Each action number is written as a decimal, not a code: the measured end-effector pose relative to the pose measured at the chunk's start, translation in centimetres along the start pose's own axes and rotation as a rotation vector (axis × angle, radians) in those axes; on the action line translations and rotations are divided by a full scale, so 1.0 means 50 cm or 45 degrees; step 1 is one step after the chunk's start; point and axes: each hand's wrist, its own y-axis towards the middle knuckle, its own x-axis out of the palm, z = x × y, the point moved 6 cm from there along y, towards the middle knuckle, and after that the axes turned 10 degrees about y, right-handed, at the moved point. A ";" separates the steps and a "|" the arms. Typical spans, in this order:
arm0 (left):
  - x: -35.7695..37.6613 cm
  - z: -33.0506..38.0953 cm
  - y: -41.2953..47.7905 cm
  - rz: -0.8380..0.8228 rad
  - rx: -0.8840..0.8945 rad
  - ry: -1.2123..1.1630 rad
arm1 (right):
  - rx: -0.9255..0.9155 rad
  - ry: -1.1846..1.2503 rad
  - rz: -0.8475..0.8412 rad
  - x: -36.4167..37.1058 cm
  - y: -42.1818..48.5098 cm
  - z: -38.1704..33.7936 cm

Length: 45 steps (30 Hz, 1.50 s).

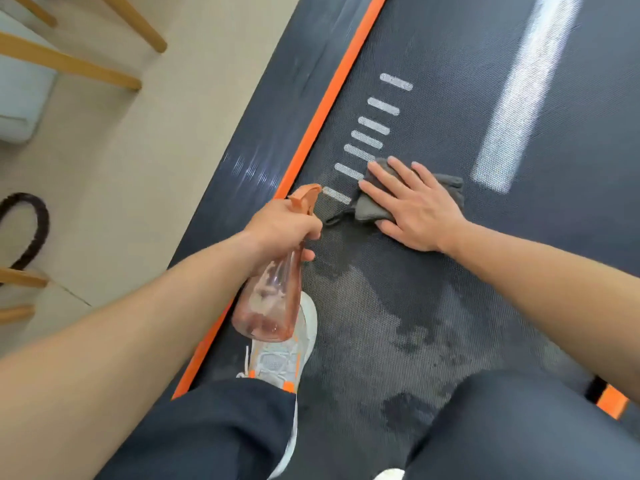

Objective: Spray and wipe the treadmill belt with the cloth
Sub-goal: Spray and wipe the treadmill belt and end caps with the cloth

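The dark textured treadmill belt (450,116) runs up the frame, with short white bars and damp patches in front of my knees. My right hand (412,206) lies flat, fingers spread, pressing a grey cloth (372,207) onto the belt beside the lowest white bars. My left hand (280,230) grips the neck of an orange translucent spray bottle (273,299). The bottle's nozzle points toward the cloth and its body hangs down over my shoe.
An orange strip (332,95) edges the belt on the left, beside a dark side rail. My white shoe (280,362) and dark trouser legs rest on the belt. Wooden chair legs (69,64) and a black cable (34,230) are on the beige floor at left.
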 end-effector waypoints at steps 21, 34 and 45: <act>-0.166 -0.053 -0.054 -0.111 0.193 0.007 | 0.541 0.184 0.265 -0.036 0.190 -0.022; -0.093 -0.081 -0.012 -0.194 0.073 0.056 | 0.226 0.008 0.202 0.008 0.070 -0.059; -0.076 -0.081 0.001 -0.310 -0.052 0.332 | 0.683 0.144 0.271 -0.035 0.029 0.061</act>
